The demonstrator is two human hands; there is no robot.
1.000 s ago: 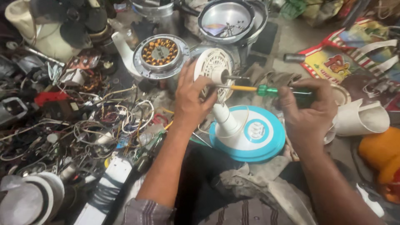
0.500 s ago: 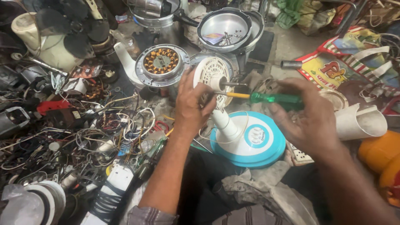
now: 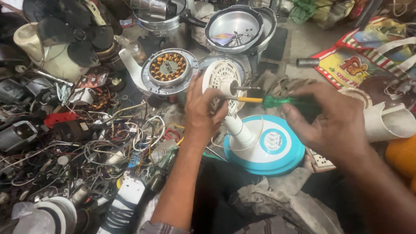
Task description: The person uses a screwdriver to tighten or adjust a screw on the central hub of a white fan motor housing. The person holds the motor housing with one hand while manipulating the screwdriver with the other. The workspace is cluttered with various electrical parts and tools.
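Gripping the white fan motor housing (image 3: 222,84) w/ my left hand (image 3: 203,113), fingers curled round its near side, thumb toward the front vent grille. The housing sits on a white neck rising from the blue-and-white fan base (image 3: 264,145), which lies just below and btwn both hands. A bare metal shaft (image 3: 245,88) sticks out of the housing toward my right hand.

My right hand (image 3: 331,123) is closed round the green handle of a screwdriver (image 3: 268,101); its yellow shank runs left, tip at the housing just beside my left fingertips, under the shaft.

Beyond my left hand: an open motor w/ copper windings (image 3: 169,67), touching the housing's far side as far as I can tell. Left of that hand, a tangle of wires (image 3: 108,143). Beyond the right hand, a steel pot lid (image 3: 234,21) holding small screws; right of it, a white curved plastic part (image 3: 390,121).
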